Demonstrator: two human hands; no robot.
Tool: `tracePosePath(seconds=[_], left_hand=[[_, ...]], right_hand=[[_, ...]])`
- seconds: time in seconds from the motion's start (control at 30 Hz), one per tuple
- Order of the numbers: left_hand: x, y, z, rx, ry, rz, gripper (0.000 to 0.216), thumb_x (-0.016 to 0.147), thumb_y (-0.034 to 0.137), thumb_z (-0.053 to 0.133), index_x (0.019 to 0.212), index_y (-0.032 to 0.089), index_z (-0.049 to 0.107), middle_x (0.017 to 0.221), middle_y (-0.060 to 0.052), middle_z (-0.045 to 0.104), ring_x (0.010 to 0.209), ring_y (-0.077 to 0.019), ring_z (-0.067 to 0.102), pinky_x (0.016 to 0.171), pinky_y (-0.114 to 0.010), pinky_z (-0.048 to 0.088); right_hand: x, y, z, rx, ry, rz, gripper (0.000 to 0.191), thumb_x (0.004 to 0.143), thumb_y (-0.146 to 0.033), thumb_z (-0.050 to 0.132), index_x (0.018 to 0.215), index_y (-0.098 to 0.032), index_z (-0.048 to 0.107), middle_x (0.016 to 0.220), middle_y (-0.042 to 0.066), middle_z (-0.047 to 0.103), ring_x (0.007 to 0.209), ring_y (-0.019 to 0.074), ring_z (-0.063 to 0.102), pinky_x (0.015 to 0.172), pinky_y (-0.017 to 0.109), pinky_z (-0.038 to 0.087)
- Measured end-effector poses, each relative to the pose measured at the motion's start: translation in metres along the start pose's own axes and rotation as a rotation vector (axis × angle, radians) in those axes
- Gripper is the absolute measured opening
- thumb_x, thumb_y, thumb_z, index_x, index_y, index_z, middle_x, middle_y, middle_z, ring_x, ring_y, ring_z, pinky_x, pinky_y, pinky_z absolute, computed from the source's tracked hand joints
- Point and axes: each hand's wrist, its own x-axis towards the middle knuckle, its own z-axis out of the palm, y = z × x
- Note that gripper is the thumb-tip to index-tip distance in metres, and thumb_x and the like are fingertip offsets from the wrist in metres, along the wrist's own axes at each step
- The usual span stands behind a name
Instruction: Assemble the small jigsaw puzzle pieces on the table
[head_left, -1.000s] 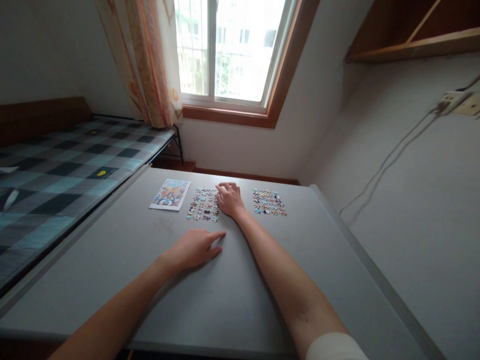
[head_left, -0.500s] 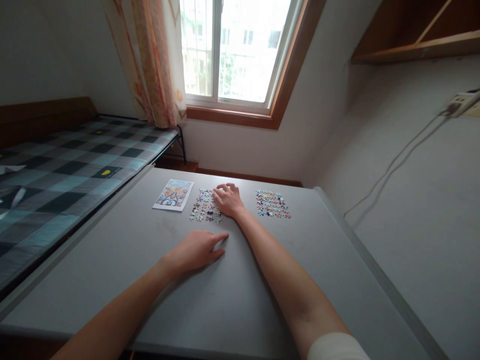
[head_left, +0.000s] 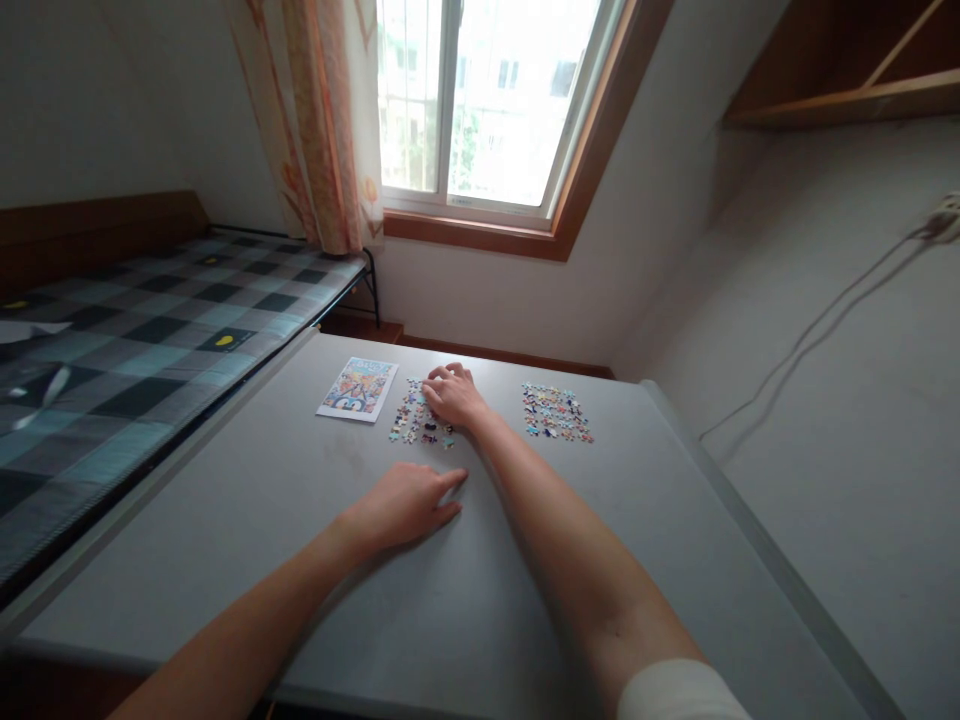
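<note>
Two patches of loose jigsaw pieces lie on a grey table [head_left: 465,600]. My right hand [head_left: 452,395] reaches far across and rests on the right edge of the left patch of pieces [head_left: 413,423], fingers bent down onto them; whether it grips a piece is hidden. The right patch of pieces [head_left: 556,413] lies apart, untouched. A colourful reference picture card [head_left: 358,388] lies flat to the left of the pieces. My left hand [head_left: 405,501] lies flat on the bare table nearer to me, fingers stretched out, holding nothing.
A bed with a dark and teal checked cover [head_left: 127,360] runs along the table's left side. A window [head_left: 480,100] with an orange patterned curtain [head_left: 322,120] is beyond the table. A white wall with a cable [head_left: 817,320] stands at the right.
My right hand has shifted slightly left over the left patch of pieces. The view has drifted, so everything sits a little further right. My left hand stays flat.
</note>
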Motion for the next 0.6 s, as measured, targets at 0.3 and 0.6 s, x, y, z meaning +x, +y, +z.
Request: tracePosePath(seconds=[0.3, 0.6], left_hand=[[-0.001, 0.001, -0.001, 0.011, -0.002, -0.001, 0.039, 0.090, 0.043, 0.040, 0.120, 0.023, 0.054, 0.080, -0.007, 0.069, 0.074, -0.0244, 0.065, 0.063, -0.030, 0.044], [0.000, -0.001, 0.001, 0.037, 0.005, 0.007, 0.038, 0.089, 0.043, 0.041, 0.120, 0.024, 0.053, 0.080, -0.007, 0.069, 0.074, -0.0261, 0.066, 0.061, -0.031, 0.044]], right_hand=[[0.007, -0.001, -0.001, 0.020, -0.003, -0.007, 0.038, 0.092, -0.037, 0.034, 0.113, -0.028, 0.065, 0.126, 0.001, 0.054, 0.116, 0.0263, 0.033, 0.097, 0.042, 0.027], [0.013, -0.008, 0.006, 0.039, -0.043, -0.048, 0.038, 0.091, -0.034, 0.035, 0.116, -0.027, 0.063, 0.128, 0.000, 0.053, 0.116, 0.0265, 0.034, 0.097, 0.043, 0.028]])
